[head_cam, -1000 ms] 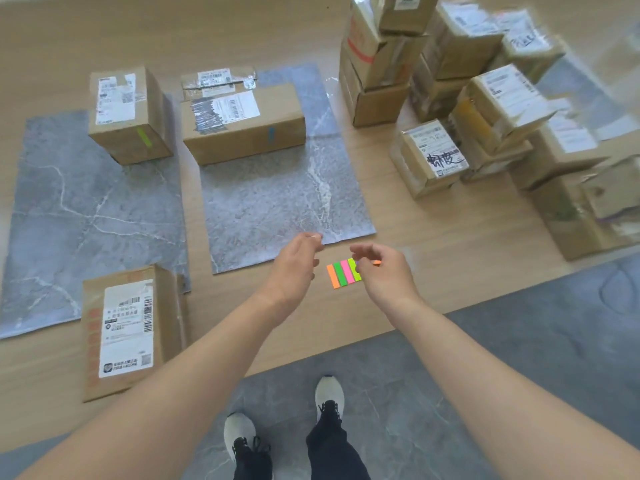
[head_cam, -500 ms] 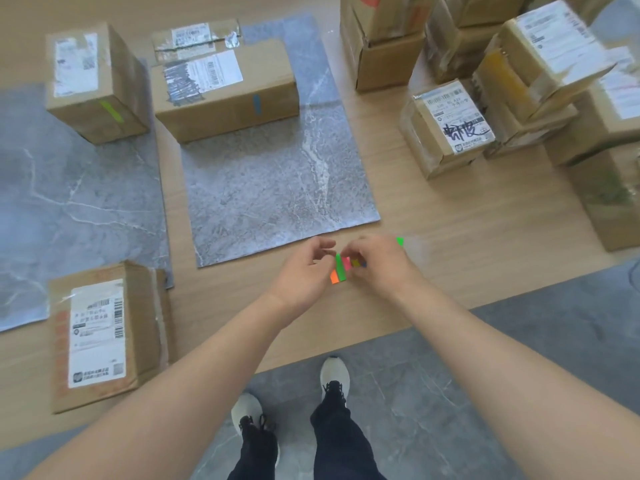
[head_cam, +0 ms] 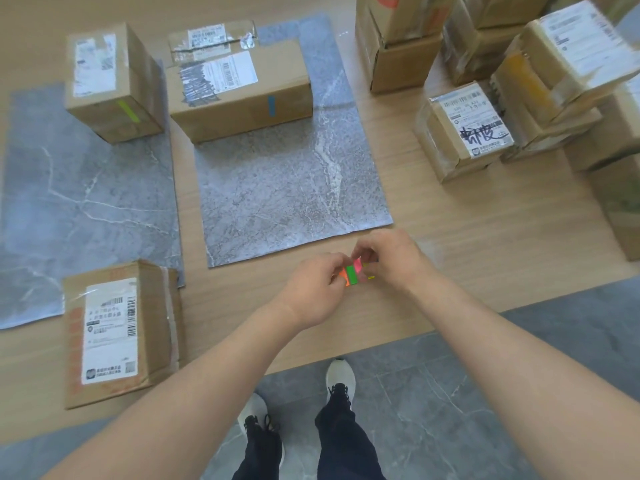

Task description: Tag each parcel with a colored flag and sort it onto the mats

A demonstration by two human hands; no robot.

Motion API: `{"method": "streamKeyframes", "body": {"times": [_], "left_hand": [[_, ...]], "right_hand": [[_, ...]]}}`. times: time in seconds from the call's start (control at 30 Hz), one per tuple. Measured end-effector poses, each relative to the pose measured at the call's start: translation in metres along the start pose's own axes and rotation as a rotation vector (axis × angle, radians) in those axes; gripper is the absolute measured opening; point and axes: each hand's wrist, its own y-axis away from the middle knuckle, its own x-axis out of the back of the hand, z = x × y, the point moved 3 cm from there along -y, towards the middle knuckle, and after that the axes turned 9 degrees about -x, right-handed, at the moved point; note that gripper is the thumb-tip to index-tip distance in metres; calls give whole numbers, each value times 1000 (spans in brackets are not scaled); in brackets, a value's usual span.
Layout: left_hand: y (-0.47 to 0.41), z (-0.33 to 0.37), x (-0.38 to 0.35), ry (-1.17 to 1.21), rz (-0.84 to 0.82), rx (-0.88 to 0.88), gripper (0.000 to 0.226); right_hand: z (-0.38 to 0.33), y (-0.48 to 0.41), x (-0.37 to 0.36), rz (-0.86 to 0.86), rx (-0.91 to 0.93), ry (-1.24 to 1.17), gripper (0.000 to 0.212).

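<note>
Hidden or unclear: the flag pad [head_cam: 352, 273] is largely covered by fingers. Only orange, green and pink strips show, with a thin yellow sliver to the right. It is held just above the desk [head_cam: 485, 237], off the near edge of the middle mat [head_cam: 287, 188]. The left hand [head_cam: 318, 282] pinches the orange-green end with its fingertips. The right hand [head_cam: 391, 261] has its fingers curled round the pink end, and which strip they grip cannot be told. The hands are touching or nearly so over the pad.

The parcel stack [head_cam: 519, 64] at far right is cut off by the top and right edges, so no count is possible. Printed labels are too blurred to read. One small parcel [head_cam: 464, 129] in front of the stack bears dark handwriting.

On the mats:
- Left mat [head_cam: 86, 202] — one upright parcel [head_cam: 110, 81] at the far end, with a green flag [head_cam: 127, 110] on its near face.
- Middle mat — one wide parcel [head_cam: 239, 91] at the far end with a blue flag [head_cam: 272, 105], and a flat parcel [head_cam: 211, 39] just behind it.

A long parcel [head_cam: 117, 330] lies label-up at near left, by the left mat's near corner, showing no flag.
</note>
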Motion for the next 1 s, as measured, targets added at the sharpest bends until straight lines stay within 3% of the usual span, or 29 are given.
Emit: {"method": "streamKeyframes", "body": {"times": [0.23,0.57,0.67,0.8,0.9,1.0], "left_hand": [[-1,-6,-6,-188,-61,-124,40],[3,-5,-15,-490,-136,-218,53],[4,-6,-16,-500,-139,-218,51],[5,-8,-17,-505,-127,-233,51],[1,-8,-16,-330,-61,-160,48],[1,-6,1,339,269,169,23]], "right_hand": [[4,9,-3,48,153,104,15],[13,6,-3,120,75,-93,16],[14,7,-1,227,10,-166,16],[15,16,11,508,-187,-400,10],[13,23,16,591,-242,-621,10],[-2,36,13,586,-95,-751,10]]}}
